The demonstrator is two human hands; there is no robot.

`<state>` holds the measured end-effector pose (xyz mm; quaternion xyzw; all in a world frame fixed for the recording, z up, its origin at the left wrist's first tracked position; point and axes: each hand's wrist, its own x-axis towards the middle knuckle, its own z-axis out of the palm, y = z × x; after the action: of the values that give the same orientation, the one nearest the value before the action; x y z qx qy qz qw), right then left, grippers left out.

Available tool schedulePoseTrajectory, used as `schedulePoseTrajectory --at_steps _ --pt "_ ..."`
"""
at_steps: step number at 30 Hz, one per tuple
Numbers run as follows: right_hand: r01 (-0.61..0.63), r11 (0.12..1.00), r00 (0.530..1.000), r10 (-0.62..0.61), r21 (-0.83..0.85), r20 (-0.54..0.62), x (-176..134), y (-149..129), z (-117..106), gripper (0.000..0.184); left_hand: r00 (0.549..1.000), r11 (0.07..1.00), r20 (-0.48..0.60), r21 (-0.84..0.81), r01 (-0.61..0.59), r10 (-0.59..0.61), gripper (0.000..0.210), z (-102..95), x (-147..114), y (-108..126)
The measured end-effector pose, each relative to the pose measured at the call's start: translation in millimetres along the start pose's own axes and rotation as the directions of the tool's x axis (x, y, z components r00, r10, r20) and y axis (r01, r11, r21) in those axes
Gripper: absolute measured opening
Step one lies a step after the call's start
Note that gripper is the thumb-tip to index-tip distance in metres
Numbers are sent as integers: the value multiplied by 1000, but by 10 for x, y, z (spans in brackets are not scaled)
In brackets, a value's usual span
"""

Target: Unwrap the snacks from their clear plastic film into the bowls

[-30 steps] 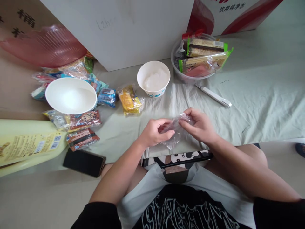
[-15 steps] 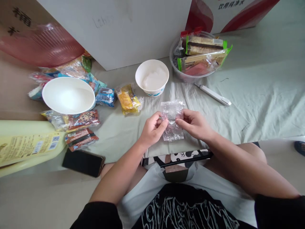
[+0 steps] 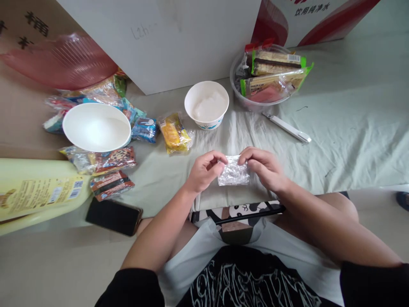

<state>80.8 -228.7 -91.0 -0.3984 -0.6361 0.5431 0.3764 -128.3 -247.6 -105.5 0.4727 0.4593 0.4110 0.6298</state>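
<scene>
A crinkled clear plastic wrapper [image 3: 234, 172], doubled over into a short rectangle, is held just above the cloth in front of me. My left hand [image 3: 206, 169] pinches its upper left corner between thumb and fingers. On the other side, my right hand [image 3: 264, 167] grips the upper right corner the same way. Beyond the hands stands a white paper bowl [image 3: 207, 102] with whitish, translucent material inside. A yellow snack packet [image 3: 175, 133] lies left of that bowl.
A clear round tub [image 3: 238, 91] of packaged snacks and a white utility knife [image 3: 289, 129] are at the right. Leftward are a larger white bowl [image 3: 96, 127], snack packets [image 3: 111, 185], a phone [image 3: 113, 216] and a yellow container [image 3: 41, 194]. Boxes [image 3: 166, 47] line the back.
The wrapper's far half has been folded down toward me, making it shorter. Both hands have shifted to its top edge. The view has moved slightly.
</scene>
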Motion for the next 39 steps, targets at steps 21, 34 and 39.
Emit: schedulePoseTrajectory --at_steps 21,34,39 --pt "-73 897 943 -80 -435 -323 38 16 -291 9 995 971 43 220 -94 87 11 82 -1 2" --pt "173 618 876 -453 -767 -168 1144 -987 157 38 971 920 235 367 -139 53 7 42 -25 46" --pt "98 464 992 -117 -881 48 1614 -945 464 35 964 891 262 423 -164 53 7 44 -33 79"
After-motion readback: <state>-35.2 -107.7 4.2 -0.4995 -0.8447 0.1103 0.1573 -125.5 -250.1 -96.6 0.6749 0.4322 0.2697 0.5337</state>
